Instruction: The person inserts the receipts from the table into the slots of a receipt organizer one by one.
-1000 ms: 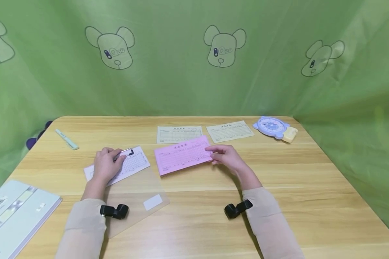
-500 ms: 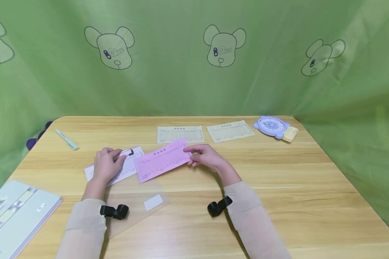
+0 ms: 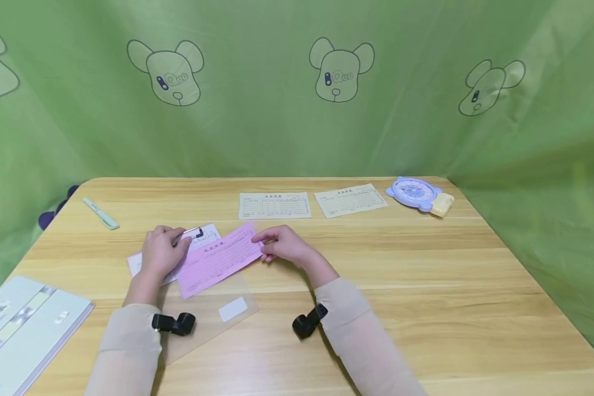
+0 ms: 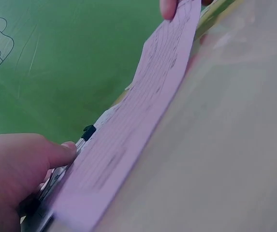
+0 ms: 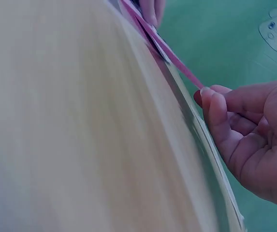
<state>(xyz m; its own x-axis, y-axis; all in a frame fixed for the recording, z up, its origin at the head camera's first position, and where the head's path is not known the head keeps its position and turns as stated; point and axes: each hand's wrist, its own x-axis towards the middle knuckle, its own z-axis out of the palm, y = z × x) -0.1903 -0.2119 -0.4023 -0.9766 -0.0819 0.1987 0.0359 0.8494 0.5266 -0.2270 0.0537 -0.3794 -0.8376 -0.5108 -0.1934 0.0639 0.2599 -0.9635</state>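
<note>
In the head view, my left hand is at the metal clip of a see-through clipboard, thumb and fingers curled about it. The left wrist view has the thumb on the clip. A white printed form lies at the clip end, partly covered by the hand. Between thumb and fingers, my right hand pinches the right end of a pink printed form. The pink form slants over the white one, its left end beside my left wrist. In the right wrist view it appears edge-on, raised at the pinched end.
Two pale printed forms lie at the back of the wooden table. A blue toy clock and a yellow block stand at the back right. At left are a mint pen and a grey-white binder.
My right hand has moved left and slightly toward me, bringing the pink form from beside the white form to over it. The left hand stays on the clip.
</note>
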